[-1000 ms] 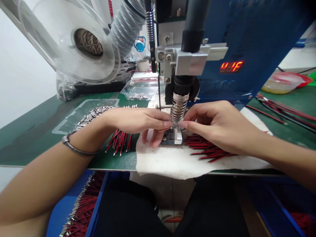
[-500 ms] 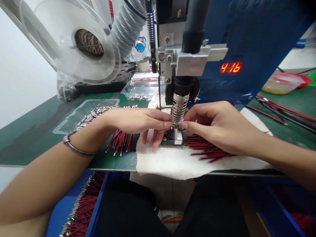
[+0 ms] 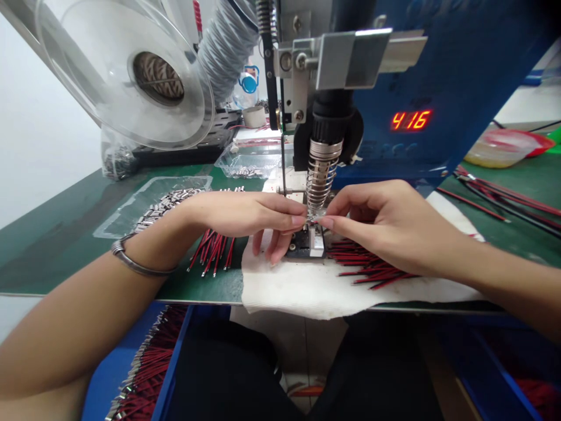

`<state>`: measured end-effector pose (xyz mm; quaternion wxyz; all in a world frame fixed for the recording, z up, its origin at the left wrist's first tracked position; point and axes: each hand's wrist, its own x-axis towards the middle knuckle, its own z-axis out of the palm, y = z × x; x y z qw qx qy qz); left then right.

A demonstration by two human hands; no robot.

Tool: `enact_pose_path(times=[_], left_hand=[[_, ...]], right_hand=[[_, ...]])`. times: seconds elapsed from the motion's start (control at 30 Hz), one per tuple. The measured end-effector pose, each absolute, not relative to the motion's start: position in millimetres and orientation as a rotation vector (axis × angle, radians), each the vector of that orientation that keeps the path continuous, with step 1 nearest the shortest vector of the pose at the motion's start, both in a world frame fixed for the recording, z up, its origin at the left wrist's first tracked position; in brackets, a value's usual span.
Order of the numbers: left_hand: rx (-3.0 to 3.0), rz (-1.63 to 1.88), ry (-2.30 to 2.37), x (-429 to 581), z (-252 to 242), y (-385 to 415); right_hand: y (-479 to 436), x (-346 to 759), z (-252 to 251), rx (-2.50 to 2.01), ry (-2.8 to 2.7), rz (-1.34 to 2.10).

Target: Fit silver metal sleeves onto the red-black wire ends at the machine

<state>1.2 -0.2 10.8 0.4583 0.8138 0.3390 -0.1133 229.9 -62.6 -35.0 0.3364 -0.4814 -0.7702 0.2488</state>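
Observation:
My left hand [image 3: 258, 216] is at the left of the soldering machine's base [image 3: 302, 248], thumb and forefinger pinched together just under the spring-wrapped soldering head [image 3: 322, 169]. My right hand [image 3: 377, 213] pinches from the other side, its fingertips close to the left ones. What each pinch holds is too small and too covered to make out. Beneath the right hand a bundle of red and black wires [image 3: 363, 263] lies on a white cloth [image 3: 293, 289]. More red and black wires [image 3: 214, 254] lie beside my left wrist.
A clear tray [image 3: 118, 216] of small metal connectors [image 3: 170, 202] stands at the left, with another clear tray [image 3: 249, 158] behind. A fume hood [image 3: 105, 99] overhangs the left side. The blue machine housing [image 3: 438, 70] shows 416. Below the table edge sits a blue bin [image 3: 182, 345] of wired connectors.
The soldering head and its metal bracket have risen, and the spring has stretched out. A little smoke shows near the fingertips. Both hands have stayed in place.

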Motion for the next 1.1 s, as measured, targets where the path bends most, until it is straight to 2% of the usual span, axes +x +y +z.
enact_pose_path(times=[0.17, 0.4, 0.8, 1.1], left_hand=[[1.969, -0.283, 0.812, 0.4, 10.3, 0.8], [1.948, -0.246, 0.762, -2.4, 12.5, 1.9], [1.949, -0.251, 0.681, -2.2, 10.6, 3.7], [1.990, -0.196, 0.633, -0.9, 7.7, 3.4]], right_hand=[[-62.9, 231.4, -36.7, -1.216, -2.022, 0.597], [-63.2, 237.7, -35.7, -1.007, -2.192, 0.272], [-49.3, 249.3, -40.8, -0.631, -2.420, -0.044], [-53.3, 243.2, -39.5, -0.696, -2.371, 0.119]])
